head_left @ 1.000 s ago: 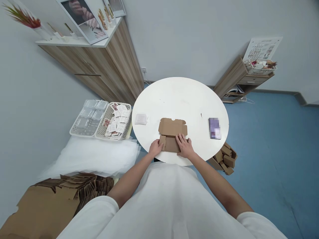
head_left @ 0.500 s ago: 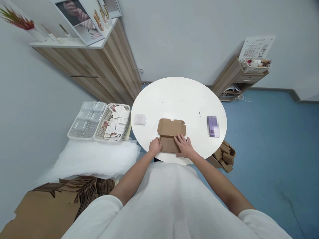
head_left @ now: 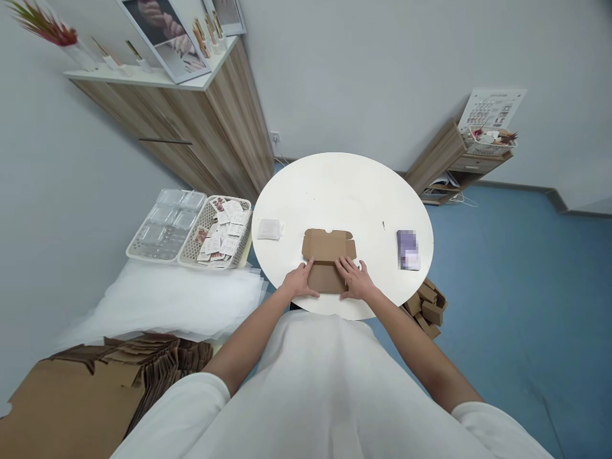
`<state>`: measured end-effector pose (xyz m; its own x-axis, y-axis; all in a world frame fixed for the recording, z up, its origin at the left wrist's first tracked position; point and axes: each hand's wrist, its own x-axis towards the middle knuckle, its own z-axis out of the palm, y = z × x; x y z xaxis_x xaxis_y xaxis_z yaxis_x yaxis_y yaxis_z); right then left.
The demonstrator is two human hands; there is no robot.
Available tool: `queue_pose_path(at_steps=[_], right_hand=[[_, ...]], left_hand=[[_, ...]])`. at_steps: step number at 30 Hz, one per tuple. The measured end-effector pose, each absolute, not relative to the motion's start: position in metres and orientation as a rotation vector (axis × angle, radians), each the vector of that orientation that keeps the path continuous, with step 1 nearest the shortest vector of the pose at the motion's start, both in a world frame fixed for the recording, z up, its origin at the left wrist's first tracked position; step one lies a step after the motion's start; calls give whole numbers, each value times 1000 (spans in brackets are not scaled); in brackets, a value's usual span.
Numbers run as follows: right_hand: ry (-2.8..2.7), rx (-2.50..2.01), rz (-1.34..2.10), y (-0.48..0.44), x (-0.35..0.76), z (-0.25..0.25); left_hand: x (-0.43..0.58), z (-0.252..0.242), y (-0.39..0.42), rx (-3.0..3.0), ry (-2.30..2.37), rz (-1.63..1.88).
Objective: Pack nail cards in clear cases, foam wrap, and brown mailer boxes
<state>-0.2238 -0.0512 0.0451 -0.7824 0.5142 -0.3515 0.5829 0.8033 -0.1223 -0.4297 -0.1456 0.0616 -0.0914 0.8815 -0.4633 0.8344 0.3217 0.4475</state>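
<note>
A brown cardboard box lies on the white round table close to my body, its lid folded back away from me with small side flaps. My left hand rests at the box's left side, fingers and thumb spread along the edge. On the opposite side, my right hand touches the right wall, its fingers apart and reaching over the inside. The box's inside looks bare where it shows; the side walls are partly hidden by my hands.
A clear packet lies on the table's left, a purple blurred item on its right. Left of the table are a basket of cards, a tray of clear cases, white sheets and flat cardboard. Folded boxes stand low right.
My left hand has opened from its grip on the box's left wall and now lies spread along that side. My right hand has barely shifted. The view has tilted slightly.
</note>
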Motion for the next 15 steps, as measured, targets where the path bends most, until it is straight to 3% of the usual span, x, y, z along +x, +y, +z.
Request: queue_pose_path(at_steps=[4,7,12,15], right_hand=[[2722,899,-415,-46,-216,52],[2708,1252,-567,-41,-201,52],[2329,1779,-1285,-47,-169,34],[2293,1781,-1375,-54,-162,27]], left_hand=[[-428,57,-143,1504,1923,91],[-427,53,-144,1503,1928,105],[-424,51,-142,1440,1930,124],[-421,50,-140,1418,1942,112]])
